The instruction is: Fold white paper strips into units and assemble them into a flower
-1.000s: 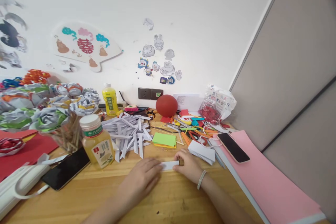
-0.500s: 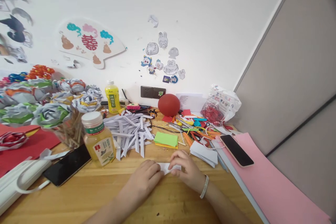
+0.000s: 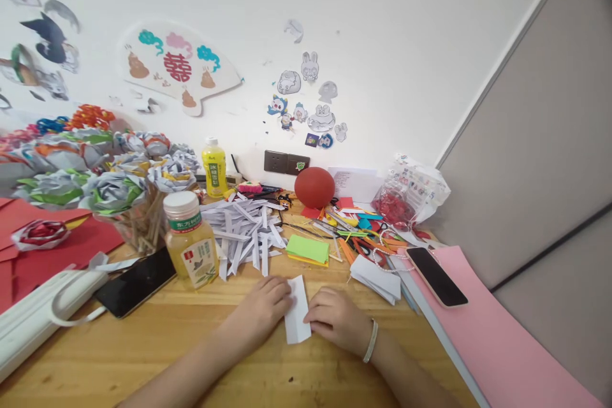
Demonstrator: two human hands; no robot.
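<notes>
A small white slip of paper (image 3: 297, 313) stands lengthwise on the wooden table, a crease showing near its lower end. My left hand (image 3: 268, 301) closes on its left edge, fingers curled. At the lower right edge my right hand (image 3: 337, 319) pinches the paper between thumb and fingers; a bracelet circles that wrist. Beyond the hands lie a stack of green and yellow paper (image 3: 307, 248) and a heap of folded white paper strips (image 3: 248, 233). To the right is a stack of white paper slips (image 3: 375, 277).
At left stand a juice bottle (image 3: 190, 242), a black phone (image 3: 136, 282), a white power strip (image 3: 52, 312) and paper flowers (image 3: 115, 191). Behind are a red balloon (image 3: 314, 188) and scattered scissors and scraps. Another phone (image 3: 437, 276) lies on pink paper (image 3: 507, 331) at right.
The white paper has turned from lying crosswise to lengthwise and shows more of its surface. My right hand has shifted down to its lower right edge. The view has swung slightly left.
</notes>
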